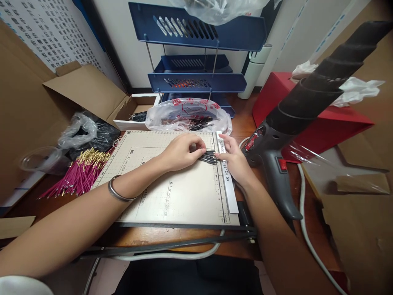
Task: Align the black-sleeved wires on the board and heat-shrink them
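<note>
A small bundle of short black tubes [209, 157] lies on the right part of a cream paper cutter board [184, 192], close to its white guard strip [227, 180]. My left hand [184, 152] has its thumb and fingers closed on the left ends of the tubes. At the other ends is my right hand [235, 157], its thumb and a finger touching the tube tips while the other fingers reach over the strip. Whether the right fingers pinch the tubes is hard to make out. The cutter's black arm [184, 244] runs along the board's near edge.
A grey heat gun [278, 151] stands at the right, before a red tissue box [267, 96]. Magenta wires with gold ends [81, 174] lie left. Behind the board are a plastic bag [159, 119] of black pieces, a white-edged box [123, 125] and blue trays [196, 82].
</note>
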